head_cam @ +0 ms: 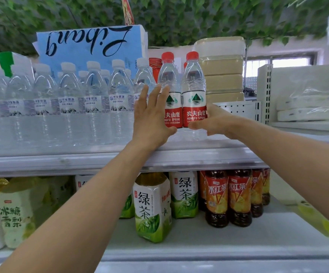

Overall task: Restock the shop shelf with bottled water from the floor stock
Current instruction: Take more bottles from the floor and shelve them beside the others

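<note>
The white shelf (100, 160) is running across the middle from 9 to 3 o'clock, and a long row of white-capped water bottles (71, 107) is filling its stretch toward 9 o'clock. A blue box (92, 42) is sitting behind that row at 11 o'clock, its lettering upside down, and a stack of beige packs (222, 71) is rising at 1 o'clock. On the tier below, green tea bottles (151, 207) are standing at 6 o'clock with dark iced tea bottles (238, 196) near them at 5 o'clock. Two water bottles are standing upright on the upper shelf just above centre, touching each other: the left red-capped bottle (169, 79) and the right red-capped bottle (194, 85). The left hand (151, 119) is pressing flat against the 9 o'clock side of the left red-capped bottle, fingers straight, gripping nothing. The right hand (212, 123) is holding the right red-capped bottle from its 3 o'clock side, thumb lying across the front, the other fingers hidden behind it
</note>
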Tool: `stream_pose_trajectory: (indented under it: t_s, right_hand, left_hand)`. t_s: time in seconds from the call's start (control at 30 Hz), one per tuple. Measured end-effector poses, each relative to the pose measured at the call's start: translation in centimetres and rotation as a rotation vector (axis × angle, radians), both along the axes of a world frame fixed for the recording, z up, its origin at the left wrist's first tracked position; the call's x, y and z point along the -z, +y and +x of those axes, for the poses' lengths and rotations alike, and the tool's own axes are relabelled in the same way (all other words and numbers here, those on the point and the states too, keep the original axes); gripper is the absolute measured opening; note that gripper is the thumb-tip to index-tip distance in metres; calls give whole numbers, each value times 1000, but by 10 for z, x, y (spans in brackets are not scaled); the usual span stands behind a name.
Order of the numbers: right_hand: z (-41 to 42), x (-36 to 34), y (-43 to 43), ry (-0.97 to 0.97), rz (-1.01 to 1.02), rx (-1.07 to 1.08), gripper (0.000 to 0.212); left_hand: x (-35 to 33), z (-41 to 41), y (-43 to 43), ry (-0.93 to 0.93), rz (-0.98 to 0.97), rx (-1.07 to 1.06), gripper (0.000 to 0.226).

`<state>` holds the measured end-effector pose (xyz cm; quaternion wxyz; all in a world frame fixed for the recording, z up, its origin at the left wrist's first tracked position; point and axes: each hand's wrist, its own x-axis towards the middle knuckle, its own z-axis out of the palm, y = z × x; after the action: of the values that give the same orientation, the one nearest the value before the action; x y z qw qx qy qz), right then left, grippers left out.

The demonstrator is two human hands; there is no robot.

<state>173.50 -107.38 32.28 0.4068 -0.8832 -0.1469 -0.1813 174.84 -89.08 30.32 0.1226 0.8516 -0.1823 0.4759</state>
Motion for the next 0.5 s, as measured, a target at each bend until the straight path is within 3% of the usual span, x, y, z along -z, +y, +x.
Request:
stream_pose_trajectory:
  t_s: [0.13, 0.23, 0.33, 0.5]
  right_hand:
    - [2, 4, 1, -56, -53, 44, 31]
    - [-7, 8, 2, -187, -212, 274, 51]
    - [-32, 15, 5, -386, -364, 444, 58]
    - [-84, 45, 4, -668, -474, 454, 51]
  left_hand:
    - [2, 0, 0, -15, 7, 4, 103]
    - [0, -4, 2, -34, 35, 4, 95]
    - [3, -18, 7, -128, 23, 37, 83]
    - [38, -65, 11, -242, -43, 53, 64]
